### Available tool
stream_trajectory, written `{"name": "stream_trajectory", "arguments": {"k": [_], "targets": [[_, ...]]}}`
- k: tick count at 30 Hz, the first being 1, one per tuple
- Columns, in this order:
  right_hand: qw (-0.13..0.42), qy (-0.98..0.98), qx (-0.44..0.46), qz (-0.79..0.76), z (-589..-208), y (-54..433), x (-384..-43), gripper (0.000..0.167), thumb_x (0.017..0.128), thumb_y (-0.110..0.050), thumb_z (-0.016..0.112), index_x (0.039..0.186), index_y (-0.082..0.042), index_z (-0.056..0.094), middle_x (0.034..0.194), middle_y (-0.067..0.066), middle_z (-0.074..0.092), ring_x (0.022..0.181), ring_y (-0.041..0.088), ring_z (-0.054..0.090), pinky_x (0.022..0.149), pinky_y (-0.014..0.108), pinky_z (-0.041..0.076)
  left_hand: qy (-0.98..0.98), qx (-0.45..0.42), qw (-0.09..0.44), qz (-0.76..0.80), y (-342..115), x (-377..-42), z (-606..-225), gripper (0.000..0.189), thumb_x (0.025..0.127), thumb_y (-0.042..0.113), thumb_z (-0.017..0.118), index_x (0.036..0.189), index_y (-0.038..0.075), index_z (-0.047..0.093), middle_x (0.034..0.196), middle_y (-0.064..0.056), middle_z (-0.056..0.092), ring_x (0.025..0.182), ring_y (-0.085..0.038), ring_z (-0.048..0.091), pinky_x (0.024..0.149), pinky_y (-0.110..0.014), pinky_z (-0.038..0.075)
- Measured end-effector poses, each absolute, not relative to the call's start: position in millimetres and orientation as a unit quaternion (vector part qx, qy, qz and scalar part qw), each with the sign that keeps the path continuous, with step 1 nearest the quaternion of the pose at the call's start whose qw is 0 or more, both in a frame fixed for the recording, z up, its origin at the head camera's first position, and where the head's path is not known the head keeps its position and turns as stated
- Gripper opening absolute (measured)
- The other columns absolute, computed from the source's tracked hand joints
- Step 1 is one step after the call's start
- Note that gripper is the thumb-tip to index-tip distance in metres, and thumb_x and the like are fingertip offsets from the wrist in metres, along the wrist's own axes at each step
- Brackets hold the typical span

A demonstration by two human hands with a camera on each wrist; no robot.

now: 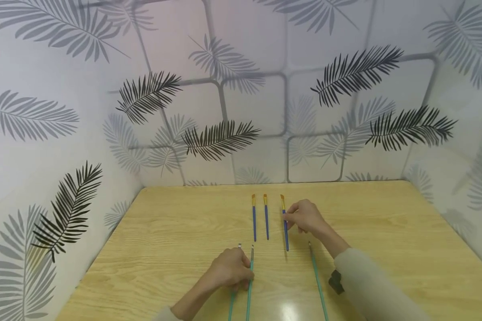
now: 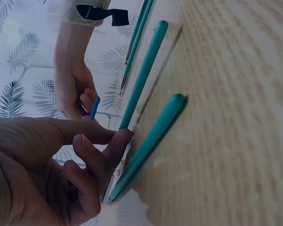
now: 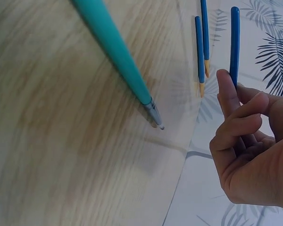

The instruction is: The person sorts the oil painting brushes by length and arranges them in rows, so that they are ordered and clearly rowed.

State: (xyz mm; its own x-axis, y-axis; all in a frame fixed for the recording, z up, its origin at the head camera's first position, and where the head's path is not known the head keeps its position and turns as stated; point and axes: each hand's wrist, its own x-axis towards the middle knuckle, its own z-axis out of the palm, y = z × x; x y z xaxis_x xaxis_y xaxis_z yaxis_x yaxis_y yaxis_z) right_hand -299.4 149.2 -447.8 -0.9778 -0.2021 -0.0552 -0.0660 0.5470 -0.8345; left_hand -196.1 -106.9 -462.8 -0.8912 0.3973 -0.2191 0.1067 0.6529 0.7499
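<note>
Between thumb and fingertips, my right hand (image 1: 305, 217) pinches a blue-handled paintbrush (image 1: 285, 232) with a golden ferrule. Its handle (image 3: 235, 42) rises from my fingers in the right wrist view. My left hand (image 1: 230, 269) pinches a green-handled paintbrush (image 1: 249, 294); this brush (image 2: 146, 70) is raised a little, with its shadow on the wood. Another green paintbrush (image 2: 151, 141) lies just beside it, partly under my left hand in the head view. Two blue paintbrushes, one at left (image 1: 254, 220) and one nearer (image 1: 266, 220) my right hand, lie side by side, bristles pointing away.
A further green paintbrush (image 1: 318, 283) lies near my right forearm. The wooden table (image 1: 164, 227) meets a wall (image 1: 261, 156) with a leaf pattern along its back edge. A dark strap (image 1: 336, 281) hangs at my right sleeve.
</note>
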Motion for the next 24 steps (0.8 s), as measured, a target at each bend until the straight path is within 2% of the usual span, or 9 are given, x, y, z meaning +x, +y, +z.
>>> {"name": "stream_trajectory", "arguments": {"k": [3,9,13,16,20,24], "targets": [[0.067,0.878,-0.071,-0.469,-450.1,147.9,-302.8,0.017,0.094,-0.013,0.068,0.098,0.003,0.073,0.075,0.015,0.075,0.037,0.008,0.043,0.039,0.017,0.033,0.899,0.147,0.175,0.372,-105.4,-196.3,-464.1,0.023,0.082,0.004,0.068,0.060,0.007,0.065,0.051,0.000,0.065,0.034,-0.002,0.043,0.035,-0.011,0.028],[0.062,0.883,-0.065,-0.460,-453.6,144.6,-310.7,0.018,0.093,-0.013,0.068,0.096,0.003,0.072,0.077,0.017,0.075,0.038,0.009,0.046,0.039,0.017,0.035,0.908,0.148,0.157,0.359,-104.1,-195.8,-464.2,0.022,0.080,0.003,0.068,0.058,0.007,0.064,0.048,0.003,0.062,0.034,-0.002,0.046,0.035,-0.010,0.033],[0.058,0.892,-0.053,-0.445,-456.7,138.0,-319.7,0.017,0.092,-0.014,0.069,0.094,0.002,0.073,0.076,0.015,0.076,0.037,0.008,0.045,0.039,0.017,0.035,0.906,0.145,0.148,0.369,-104.1,-194.9,-463.0,0.036,0.079,0.000,0.068,0.050,0.013,0.051,0.043,0.006,0.053,0.034,-0.001,0.042,0.034,-0.010,0.031],[0.059,0.902,-0.036,-0.425,-460.0,133.6,-325.7,0.017,0.092,-0.016,0.070,0.092,0.000,0.074,0.074,0.011,0.076,0.038,0.007,0.044,0.039,0.017,0.036,0.906,0.136,0.147,0.374,-103.3,-194.2,-462.6,0.044,0.079,-0.001,0.069,0.047,0.016,0.043,0.043,0.004,0.054,0.033,-0.002,0.044,0.034,-0.011,0.031],[0.057,0.911,-0.023,-0.408,-462.7,128.3,-331.3,0.018,0.092,-0.018,0.071,0.090,-0.001,0.074,0.072,0.008,0.075,0.040,0.009,0.046,0.040,0.018,0.038,0.909,0.123,0.146,0.370,-103.6,-193.3,-463.0,0.041,0.079,0.000,0.072,0.048,0.012,0.048,0.046,-0.002,0.061,0.033,-0.004,0.048,0.034,-0.011,0.033],[0.056,0.918,-0.013,-0.392,-464.3,124.1,-335.4,0.019,0.091,-0.020,0.072,0.088,-0.001,0.074,0.067,0.007,0.072,0.043,0.010,0.048,0.041,0.019,0.039,0.907,0.118,0.153,0.373,-104.6,-192.5,-462.6,0.036,0.080,0.002,0.074,0.051,0.007,0.053,0.047,-0.003,0.062,0.033,-0.006,0.049,0.034,-0.012,0.034]]}}
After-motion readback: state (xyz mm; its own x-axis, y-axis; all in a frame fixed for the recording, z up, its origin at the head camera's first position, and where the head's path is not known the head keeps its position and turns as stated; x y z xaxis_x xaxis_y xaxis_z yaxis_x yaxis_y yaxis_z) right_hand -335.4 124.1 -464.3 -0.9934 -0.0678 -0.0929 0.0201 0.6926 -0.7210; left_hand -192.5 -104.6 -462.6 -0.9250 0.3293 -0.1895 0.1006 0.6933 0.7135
